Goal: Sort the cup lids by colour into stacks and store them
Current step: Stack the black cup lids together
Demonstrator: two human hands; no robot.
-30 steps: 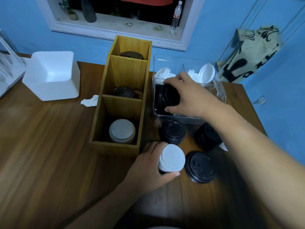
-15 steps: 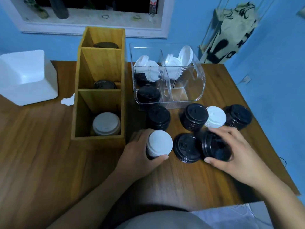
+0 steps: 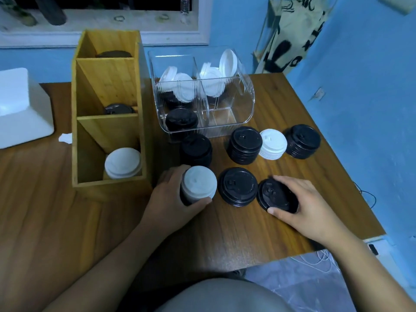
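My left hand [image 3: 171,199] curled round the white-topped stack [image 3: 198,184] just right of the wooden rack [image 3: 108,183], at its near end | my right hand [image 3: 301,206] gripped black lids [image 3: 275,194] farther right of the rack | best, I judged: seat them squarely on the black stack [image 3: 238,186] between, rims aligned.

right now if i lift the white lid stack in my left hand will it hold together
Probably light: the white lid stack looks like thin plastic. It may spill if tilted, as the lids seem nested. The left hand wraps its side, so upright it likely holds.
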